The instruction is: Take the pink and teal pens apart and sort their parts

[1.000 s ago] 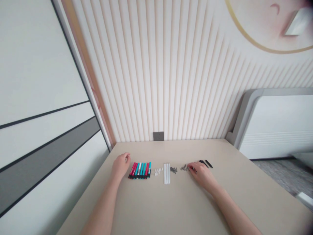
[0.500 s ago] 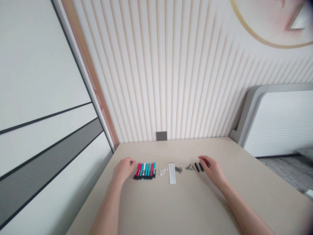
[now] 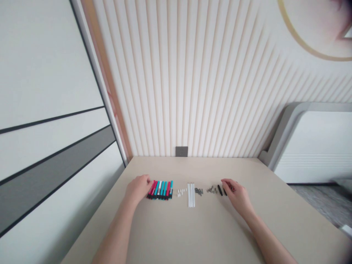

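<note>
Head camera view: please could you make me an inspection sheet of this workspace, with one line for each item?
surface: beige tabletop
job's things: row of teal, red and black markers, small white pieces, white sticks, black pieces
clutter: small grey parts in two loose heaps
hands: left hand at the row's left end; right hand beside the black pieces; any grip unclear
cables: nothing seen
surroundings: slatted wall, wall socket

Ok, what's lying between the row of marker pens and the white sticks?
In the head view, a small cluster of white pieces sits between the marker pens and the white sticks.
</note>
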A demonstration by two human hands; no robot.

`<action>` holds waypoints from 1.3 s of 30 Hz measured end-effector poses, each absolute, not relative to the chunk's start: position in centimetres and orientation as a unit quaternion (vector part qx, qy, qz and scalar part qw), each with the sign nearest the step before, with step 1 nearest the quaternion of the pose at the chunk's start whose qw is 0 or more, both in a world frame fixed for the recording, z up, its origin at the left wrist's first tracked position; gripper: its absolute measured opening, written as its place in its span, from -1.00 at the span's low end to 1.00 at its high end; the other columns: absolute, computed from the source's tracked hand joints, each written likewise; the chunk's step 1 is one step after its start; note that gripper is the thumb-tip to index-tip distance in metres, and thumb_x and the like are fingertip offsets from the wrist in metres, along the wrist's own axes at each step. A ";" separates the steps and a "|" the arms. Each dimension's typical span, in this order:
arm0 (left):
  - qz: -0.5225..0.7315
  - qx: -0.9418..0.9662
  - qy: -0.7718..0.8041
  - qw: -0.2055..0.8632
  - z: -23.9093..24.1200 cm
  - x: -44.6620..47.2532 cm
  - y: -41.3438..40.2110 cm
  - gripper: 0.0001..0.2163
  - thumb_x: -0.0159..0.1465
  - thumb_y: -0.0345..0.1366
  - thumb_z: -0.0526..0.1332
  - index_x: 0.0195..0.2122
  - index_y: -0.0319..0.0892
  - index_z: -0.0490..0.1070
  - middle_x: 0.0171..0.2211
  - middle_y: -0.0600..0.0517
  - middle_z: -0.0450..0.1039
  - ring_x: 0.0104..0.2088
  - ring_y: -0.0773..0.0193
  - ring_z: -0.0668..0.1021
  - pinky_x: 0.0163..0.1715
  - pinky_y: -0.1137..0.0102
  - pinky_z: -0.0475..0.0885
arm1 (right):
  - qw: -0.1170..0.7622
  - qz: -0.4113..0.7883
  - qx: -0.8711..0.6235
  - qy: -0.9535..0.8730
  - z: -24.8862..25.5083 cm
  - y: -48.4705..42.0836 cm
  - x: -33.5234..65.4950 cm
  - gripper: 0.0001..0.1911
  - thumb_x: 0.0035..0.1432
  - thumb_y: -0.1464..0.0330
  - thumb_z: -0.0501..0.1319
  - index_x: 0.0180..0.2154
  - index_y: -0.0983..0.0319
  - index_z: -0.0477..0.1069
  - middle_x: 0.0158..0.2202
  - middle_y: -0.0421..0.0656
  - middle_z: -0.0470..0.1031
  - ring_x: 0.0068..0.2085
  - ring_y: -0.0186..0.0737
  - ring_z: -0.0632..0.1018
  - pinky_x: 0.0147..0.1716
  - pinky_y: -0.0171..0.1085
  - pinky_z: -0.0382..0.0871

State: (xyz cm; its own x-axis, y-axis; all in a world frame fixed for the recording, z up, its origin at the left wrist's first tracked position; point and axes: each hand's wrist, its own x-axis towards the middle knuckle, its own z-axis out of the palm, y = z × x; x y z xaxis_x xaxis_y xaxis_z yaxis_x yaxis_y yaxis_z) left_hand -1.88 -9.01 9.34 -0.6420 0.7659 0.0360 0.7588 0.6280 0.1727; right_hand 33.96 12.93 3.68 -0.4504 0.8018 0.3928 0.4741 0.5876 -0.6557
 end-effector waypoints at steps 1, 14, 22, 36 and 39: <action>0.090 0.415 0.905 0.009 9.4 -1.8 -9.0 -0.78 0.25 -0.13 0.12 -0.33 -0.10 0.50 -0.34 -0.08 0.57 -0.32 0.08 0.56 -0.40 0.37 0.31 | 0.353 0.233 -0.392 -0.817 3.7 12.9 34.0 -0.59 0.24 0.08 0.03 -0.21 0.21 0.51 -0.33 -0.07 0.59 -0.38 -0.14 0.51 -0.32 -0.24 0.38; 0.077 0.432 0.895 0.074 8.4 -2.0 -8.8 -0.80 0.26 -0.16 0.16 -0.36 -0.13 0.48 -0.32 -0.07 0.57 -0.30 0.13 0.57 -0.42 0.41 0.26 | 0.326 0.249 -0.372 -0.832 4.6 11.9 33.5 -0.58 0.25 0.12 0.01 -0.21 0.25 0.51 -0.35 -0.05 0.58 -0.37 -0.12 0.51 -0.32 -0.21 0.35; 0.074 0.445 0.887 0.101 8.7 -2.1 -9.1 -0.89 0.19 -0.29 0.15 -0.41 -0.13 0.45 -0.42 -0.02 0.56 -0.39 0.17 0.55 -0.50 0.42 0.18 | 0.325 0.248 -0.359 -0.839 4.1 12.1 33.5 -0.62 0.25 0.16 0.03 -0.21 0.24 0.52 -0.28 -0.04 0.59 -0.30 -0.11 0.54 -0.28 -0.21 0.38; 0.067 0.499 0.858 0.099 8.9 -2.1 -9.4 -0.80 0.26 -0.24 0.10 -0.48 -0.17 0.36 -0.45 -0.06 0.53 -0.44 0.17 0.53 -0.51 0.41 0.15 | 0.288 0.154 -0.194 -0.925 7.1 8.2 28.4 -0.80 0.31 0.36 0.09 -0.19 0.16 0.51 -0.23 -0.10 0.54 -0.16 -0.13 0.49 -0.10 -0.16 0.32; 0.113 0.495 0.857 0.090 9.0 -2.5 -9.5 -0.78 0.30 -0.27 0.05 -0.46 -0.17 0.36 -0.46 -0.05 0.51 -0.42 0.16 0.53 -0.47 0.41 0.20 | 0.239 0.131 -0.196 -0.942 7.3 7.2 25.7 -0.82 0.26 0.39 0.16 -0.15 0.14 0.51 -0.21 -0.11 0.53 -0.13 -0.14 0.48 -0.07 -0.17 0.29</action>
State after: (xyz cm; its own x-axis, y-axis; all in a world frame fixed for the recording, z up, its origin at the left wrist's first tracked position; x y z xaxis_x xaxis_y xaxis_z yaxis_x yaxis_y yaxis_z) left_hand -2.53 -9.54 9.04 -0.4933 0.8688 -0.0430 0.8282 0.4842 0.2823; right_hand 25.72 7.22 7.32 -0.8087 0.4316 0.3997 0.3063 0.8891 -0.3401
